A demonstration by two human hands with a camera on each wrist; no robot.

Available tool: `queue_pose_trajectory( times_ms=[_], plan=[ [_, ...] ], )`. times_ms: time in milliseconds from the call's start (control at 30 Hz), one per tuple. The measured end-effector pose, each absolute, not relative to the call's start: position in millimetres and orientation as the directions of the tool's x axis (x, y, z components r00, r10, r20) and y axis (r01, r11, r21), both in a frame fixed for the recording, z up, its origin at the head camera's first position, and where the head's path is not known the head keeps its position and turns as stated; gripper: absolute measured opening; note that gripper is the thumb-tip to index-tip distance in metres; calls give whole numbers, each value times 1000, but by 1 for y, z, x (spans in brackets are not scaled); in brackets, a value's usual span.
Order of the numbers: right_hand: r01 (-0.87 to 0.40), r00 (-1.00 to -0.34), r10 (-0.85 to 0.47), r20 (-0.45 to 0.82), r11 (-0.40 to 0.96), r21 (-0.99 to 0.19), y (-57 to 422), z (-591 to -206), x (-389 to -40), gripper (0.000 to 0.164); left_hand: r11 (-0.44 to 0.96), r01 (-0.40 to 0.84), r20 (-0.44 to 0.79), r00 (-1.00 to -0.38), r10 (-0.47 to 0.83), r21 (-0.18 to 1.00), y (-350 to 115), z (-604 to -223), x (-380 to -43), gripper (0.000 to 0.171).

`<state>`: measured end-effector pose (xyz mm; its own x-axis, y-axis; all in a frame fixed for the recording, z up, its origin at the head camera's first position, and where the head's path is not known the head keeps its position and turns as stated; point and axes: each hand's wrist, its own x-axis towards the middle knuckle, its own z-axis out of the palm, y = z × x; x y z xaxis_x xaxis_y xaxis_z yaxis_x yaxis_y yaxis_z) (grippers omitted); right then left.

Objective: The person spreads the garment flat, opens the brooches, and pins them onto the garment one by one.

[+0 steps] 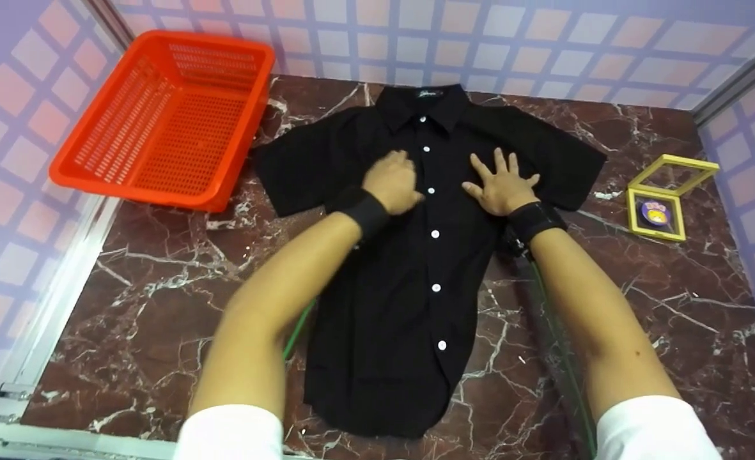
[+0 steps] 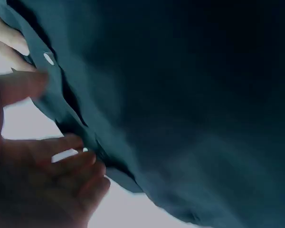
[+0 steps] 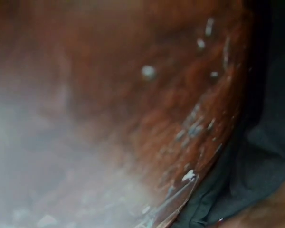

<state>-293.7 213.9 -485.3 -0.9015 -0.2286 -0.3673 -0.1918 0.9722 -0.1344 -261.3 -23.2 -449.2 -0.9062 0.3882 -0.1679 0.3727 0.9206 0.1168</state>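
Note:
A black short-sleeved shirt (image 1: 390, 300) with white buttons lies front up on the marbled table, collar away from me and sleeves spread. My left hand (image 1: 391, 182), slightly blurred, is over the chest just left of the button strip. In the left wrist view, the fingers of the left hand (image 2: 52, 175) are loosely bent beside the dark cloth, with nothing seen between them. On the other side of the buttons, my right hand (image 1: 502, 188) rests on the shirt with its fingers spread. The right wrist view shows mostly tabletop (image 3: 156, 109) and some black cloth (image 3: 261, 152).
At the back left stands a red plastic basket (image 1: 224, 185) with slotted walls. A small yellow frame box (image 1: 634, 214), its lid raised, sits to the right with a purple round piece (image 1: 655, 213) inside. Checkered panels (image 1: 543, 48) border the marbled table (image 1: 160, 306).

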Motion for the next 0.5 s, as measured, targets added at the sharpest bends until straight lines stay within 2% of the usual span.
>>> queue_pose_trajectory(
  times_ms=[133,200,333,500],
  plan=[
    [-188,-905,-221,-363,974,-125,212,-487,-291,70,879,456,-279,-833,477,142,7,-456,-260,111],
    [-187,-908,-218,-358,975,-120,212,-488,-290,69,876,458,-327,-813,482,151,18,-461,-259,116],
    [-189,-909,-219,-354,975,-117,212,-489,-291,70,895,428,-374,-815,443,128,29,-469,-257,112],
    [-194,-914,-229,-334,972,-135,215,-487,-293,70,897,420,-359,-824,439,134,33,-474,-259,104]
  ],
)
